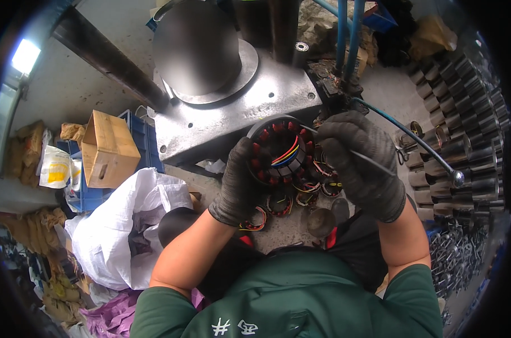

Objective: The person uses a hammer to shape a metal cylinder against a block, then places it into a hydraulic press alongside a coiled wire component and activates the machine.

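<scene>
My left hand (237, 183), in a dark grey glove, grips the left side of a motor stator (292, 169). The stator is a dark ring with red-insulated slots, its opening tilted up toward me. Red, yellow and blue lead wires (286, 155) lie bundled inside it. My right hand (359, 163), gloved alike, is closed around a thin metal rod (374, 161). One end of the rod reaches the stator's upper right rim; whether it touches is unclear. Below the held stator, several similar stators (279, 204) with coloured wires sit on the floor between my legs.
Ahead stands a heavy machine with a metal base plate (227, 127) and thick cylinder (199, 50). A blue lever (405, 135) juts out at right, before stacked metal cylinders (455, 152) and piled metal parts (461, 256). At left are a white sack (111, 231) and cardboard box (111, 149).
</scene>
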A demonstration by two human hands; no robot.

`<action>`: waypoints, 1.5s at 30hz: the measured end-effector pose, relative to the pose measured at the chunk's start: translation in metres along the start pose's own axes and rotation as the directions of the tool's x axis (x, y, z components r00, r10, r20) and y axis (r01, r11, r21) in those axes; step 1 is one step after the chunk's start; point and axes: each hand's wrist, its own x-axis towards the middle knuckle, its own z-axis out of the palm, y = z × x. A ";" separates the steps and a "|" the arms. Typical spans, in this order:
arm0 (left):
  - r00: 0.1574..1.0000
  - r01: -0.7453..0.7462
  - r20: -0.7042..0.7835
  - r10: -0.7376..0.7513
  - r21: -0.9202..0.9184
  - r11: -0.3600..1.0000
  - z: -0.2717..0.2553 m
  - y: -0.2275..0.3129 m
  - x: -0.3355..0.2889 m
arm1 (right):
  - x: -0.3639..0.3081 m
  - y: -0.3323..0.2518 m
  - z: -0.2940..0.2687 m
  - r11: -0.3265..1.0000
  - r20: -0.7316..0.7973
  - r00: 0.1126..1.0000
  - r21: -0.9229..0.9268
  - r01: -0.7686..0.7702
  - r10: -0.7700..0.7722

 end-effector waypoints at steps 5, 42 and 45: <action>0.996 0.000 -0.085 0.001 0.013 1.000 -0.008 0.001 -0.001 | -0.007 -0.002 -0.015 0.858 -0.034 0.945 0.429 -0.281 0.326; 0.983 -0.095 -0.177 0.045 -0.283 0.955 -0.014 0.008 -0.006 | -0.013 0.006 0.000 0.935 -0.033 0.992 0.341 -0.100 0.118; 0.979 -0.105 -0.194 0.056 -0.253 0.962 -0.011 0.007 -0.007 | -0.015 0.005 0.002 0.933 -0.024 0.987 0.331 -0.142 0.158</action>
